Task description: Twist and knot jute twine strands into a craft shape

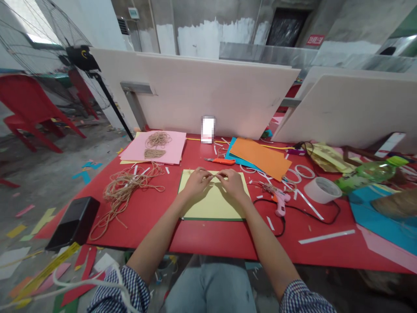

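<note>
Red worktop (137,234) | left hand (195,182), right hand (233,182): fingers pinched closed on yellow card (213,202), any gripped item too small to tell | beyond fingers: orange craft knife (220,161) | left of fingers: jute twine (125,193) | right of fingers: pink glue gun (282,204)

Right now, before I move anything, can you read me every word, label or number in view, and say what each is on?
Nothing can be read clearly.
Red sign on the back wall: white characters, too blurred to read.
Pixelated patch against the white board: unreadable.
Green plastic bottle: no readable text.
</note>
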The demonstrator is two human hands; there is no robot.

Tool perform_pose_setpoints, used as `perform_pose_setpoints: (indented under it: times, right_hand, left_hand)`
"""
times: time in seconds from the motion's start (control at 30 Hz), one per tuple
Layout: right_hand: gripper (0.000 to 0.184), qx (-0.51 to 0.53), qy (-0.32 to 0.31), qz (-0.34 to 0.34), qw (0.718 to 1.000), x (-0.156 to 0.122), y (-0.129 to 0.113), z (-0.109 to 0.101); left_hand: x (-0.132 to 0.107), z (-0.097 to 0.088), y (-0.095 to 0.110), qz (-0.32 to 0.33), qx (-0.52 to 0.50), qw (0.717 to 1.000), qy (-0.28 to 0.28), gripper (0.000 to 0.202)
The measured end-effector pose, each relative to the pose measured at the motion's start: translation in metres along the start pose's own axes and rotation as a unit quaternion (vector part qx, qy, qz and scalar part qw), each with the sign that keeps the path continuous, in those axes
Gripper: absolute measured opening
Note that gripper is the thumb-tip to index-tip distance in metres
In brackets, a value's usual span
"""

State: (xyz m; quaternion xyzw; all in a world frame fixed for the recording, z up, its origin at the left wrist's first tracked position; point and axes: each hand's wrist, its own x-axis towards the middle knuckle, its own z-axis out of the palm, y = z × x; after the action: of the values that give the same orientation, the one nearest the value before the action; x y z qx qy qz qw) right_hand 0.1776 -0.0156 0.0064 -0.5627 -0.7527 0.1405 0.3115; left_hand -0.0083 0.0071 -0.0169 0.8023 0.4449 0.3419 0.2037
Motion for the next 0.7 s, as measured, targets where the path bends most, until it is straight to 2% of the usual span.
perform_pose_setpoints:
  times: [0.1, 0.2, 0.27, 0.4, 0.53, 0.7]
  right_hand:
    - [0.026, 0.002, -0.038, 0.013, 0.999, 0.001, 0.001, -0.006]
    - [0.042, 0.038, -0.074, 0.054, 0.995, 0.003, 0.006, -0.013]
    - [0.042, 0.065, -0.082, 0.072, 0.992, 0.004, 0.010, -0.016]
    - [0.030, 0.074, -0.064, 0.069, 0.993, 0.005, 0.013, -0.016]
    - [0.032, -0.007, -0.019, 0.067, 0.998, 0.005, 0.011, -0.016]
    - [0.035, -0.065, -0.006, 0.079, 0.995, 0.004, 0.010, -0.017]
  left_hand:
    - [0.000, 0.001, 0.002, -0.041, -0.012, 0.999, -0.025, 0.029]
    - [-0.001, -0.002, 0.001, -0.048, -0.034, 0.998, 0.000, 0.030]
    - [-0.002, -0.006, -0.001, -0.039, -0.036, 0.998, 0.018, 0.031]
    - [-0.002, -0.009, -0.002, -0.054, -0.031, 0.998, 0.021, 0.030]
    - [-0.002, -0.009, -0.002, -0.082, -0.060, 0.995, -0.015, 0.031]
    - [0.000, -0.012, 0.001, -0.071, -0.125, 0.988, -0.051, 0.037]
